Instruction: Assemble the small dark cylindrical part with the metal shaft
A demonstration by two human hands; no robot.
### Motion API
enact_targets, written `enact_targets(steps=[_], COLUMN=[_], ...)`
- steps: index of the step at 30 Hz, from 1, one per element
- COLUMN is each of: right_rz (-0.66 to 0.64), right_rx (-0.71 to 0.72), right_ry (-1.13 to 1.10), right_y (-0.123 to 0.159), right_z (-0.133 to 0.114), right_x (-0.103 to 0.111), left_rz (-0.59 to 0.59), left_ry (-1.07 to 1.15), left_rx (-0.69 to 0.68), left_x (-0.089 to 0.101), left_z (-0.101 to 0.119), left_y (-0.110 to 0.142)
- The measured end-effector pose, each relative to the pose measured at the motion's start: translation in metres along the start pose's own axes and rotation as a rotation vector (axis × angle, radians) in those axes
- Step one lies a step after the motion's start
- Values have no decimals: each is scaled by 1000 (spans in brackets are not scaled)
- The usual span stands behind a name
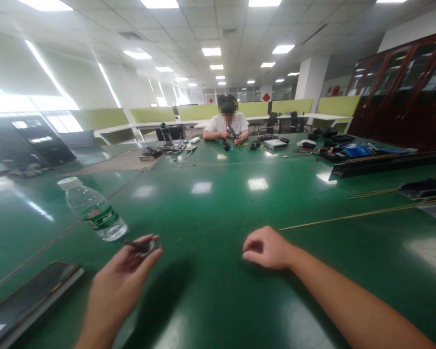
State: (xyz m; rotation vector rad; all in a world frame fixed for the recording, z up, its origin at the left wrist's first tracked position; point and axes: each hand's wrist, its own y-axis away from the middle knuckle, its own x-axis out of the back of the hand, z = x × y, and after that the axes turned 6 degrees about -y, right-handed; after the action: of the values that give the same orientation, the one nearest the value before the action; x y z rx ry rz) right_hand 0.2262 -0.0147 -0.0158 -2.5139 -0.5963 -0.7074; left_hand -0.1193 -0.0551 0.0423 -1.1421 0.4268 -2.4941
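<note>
a: what is held on the near side?

b: in the left hand (118, 281), a small dark-grey object (145, 248), too blurred to be named, is pinched between the thumb and fingers, which are closed about it; it seems to be held just above the glossy green worktop (210, 213).

a: and the right hand (269, 247)?

b: its fingers are loosely curled, with a gap left inside the thumb; whether anything is enclosed cannot be told.

a: how much is done?

b: the grip, it is judged, is made; the object is not yet set down, and how much is left cannot be settled from this view.

a: where is room given?

b: between the hands and on toward the far edge. the near left corner is taken up by a flat black rectangular device (32, 295); just beyond the left hand, space is narrowed by a clear plastic bottle with a white cap and green label (100, 211). from the right edge, thin brass-coloured rods (349, 214) are pointed toward the right hand. the far edge is occupied by a white-shirted person (212, 126).
</note>
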Motion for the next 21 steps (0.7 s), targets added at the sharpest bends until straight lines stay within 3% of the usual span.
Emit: enact_targets(steps=[2, 5, 9, 12, 15, 21], right_rz=[7, 22, 65, 124, 152, 138], right_rx=[2, -6, -41, -65, -77, -79], right_ry=[0, -6, 26, 78, 80, 38], right_y=[0, -1, -3, -4, -4, -3], right_z=[0, 1, 2, 3, 5, 7], right_x=[0, 0, -1, -1, -2, -4], left_rz=[-179, -382, -437, -444, -484, -495], left_ry=[240, 383, 287, 207, 221, 250], left_rx=[-17, -104, -239, -377, -466, -465], left_x=[-36, -86, -129, -139, -136, -131], left_z=[23, 53, 57, 46, 43, 52], left_y=[-13, -27, -29, -23, -17, -12])
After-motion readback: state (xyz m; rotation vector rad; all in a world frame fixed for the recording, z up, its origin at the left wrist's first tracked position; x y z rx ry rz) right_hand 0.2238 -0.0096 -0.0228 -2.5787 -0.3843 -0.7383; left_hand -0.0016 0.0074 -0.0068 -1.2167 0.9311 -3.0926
